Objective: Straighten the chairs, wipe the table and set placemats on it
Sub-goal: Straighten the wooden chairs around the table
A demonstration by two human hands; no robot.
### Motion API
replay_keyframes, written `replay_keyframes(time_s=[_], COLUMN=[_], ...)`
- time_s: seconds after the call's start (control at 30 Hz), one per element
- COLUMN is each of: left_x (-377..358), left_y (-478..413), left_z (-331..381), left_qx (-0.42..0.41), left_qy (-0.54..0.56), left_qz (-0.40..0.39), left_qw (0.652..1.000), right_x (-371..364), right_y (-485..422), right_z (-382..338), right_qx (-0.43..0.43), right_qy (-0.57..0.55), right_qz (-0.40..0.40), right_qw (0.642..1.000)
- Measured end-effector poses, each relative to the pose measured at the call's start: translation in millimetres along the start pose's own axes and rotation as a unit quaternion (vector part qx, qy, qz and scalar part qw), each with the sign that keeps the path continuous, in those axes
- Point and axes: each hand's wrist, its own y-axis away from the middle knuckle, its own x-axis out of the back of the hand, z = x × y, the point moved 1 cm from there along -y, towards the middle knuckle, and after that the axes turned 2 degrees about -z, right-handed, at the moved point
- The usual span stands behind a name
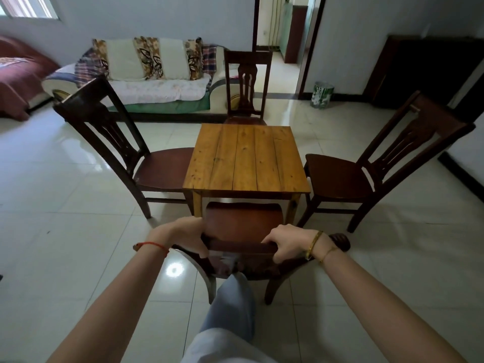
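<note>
Near chair [243, 224]: back rail gripped by left hand [191, 235] and right hand [285, 241], seat pointing straight ahead under table [246, 158].

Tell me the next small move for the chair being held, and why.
Probably push the near chair gently forward, square to the table. The left grip and right grip hold its top rail, and most of its seat lies outside the table's near edge, so a short straight push should tuck it in.
</note>
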Motion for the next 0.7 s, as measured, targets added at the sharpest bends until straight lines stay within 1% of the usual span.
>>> replay_keyframes(time_s=[0.2, 0.27, 0.3, 0.37, 0.4, 0.43, 0.5, 0.57, 0.63, 0.7], left_x=[-2.8, -3.1, -2.6, 1.5, 4.5, 8.1, 16.7, 25.4, 32.4, 36.9], left_y=[-1.1, -1.3, -0.5, 4.2, 7.5, 10.9, 18.8, 27.2, 37.1, 45.3], left_z=[-1.2, -2.5, -2.5, 0.2, 2.4, 5.5, 18.2, 38.8, 67.5, 98.4], left_qx=[-0.015, -0.022, -0.029, -0.043, -0.046, -0.052, -0.07, -0.095, -0.122, -0.144], left_qy=[-0.022, -0.019, -0.006, 0.042, 0.081, 0.128, 0.218, 0.281, 0.309, 0.323], left_qz=[0.017, 0.027, 0.03, 0.012, 0.006, 0.018, 0.09, 0.177, 0.231, 0.264], left_qw=[0.999, 0.999, 0.999, 0.998, 0.996, 0.99, 0.969, 0.939, 0.914, 0.897], right_x=[-5.1, -4.7, -3.5, 1.8, 5.3, 8.9, 15.8, 22.2, 26.1, 26.9], right_y=[-1.6, 0.7, 3.6, 15.0, 22.4, 30.1, 49.3, 70.5, 95.7, 123.2], right_z=[-0.8, -1.4, -0.7, 4.7, 9.8, 16.0, 28.9, 39.4, 46.1, 51.6], right_qx=[-0.012, -0.01, -0.008, -0.003, 0.0, 0.0, -0.001, 0.003, 0.014, 0.027], right_qy=[0.002, -0.014, -0.034, -0.086, -0.108, -0.126, -0.172, -0.228, -0.261, -0.278], right_qz=[0.001, 0.0, 0.001, 0.015, 0.032, 0.054, 0.103, 0.154, 0.202, 0.243], right_qw=[1.0, 1.0, 0.999, 0.996, 0.994, 0.991, 0.98, 0.961, 0.944, 0.929])
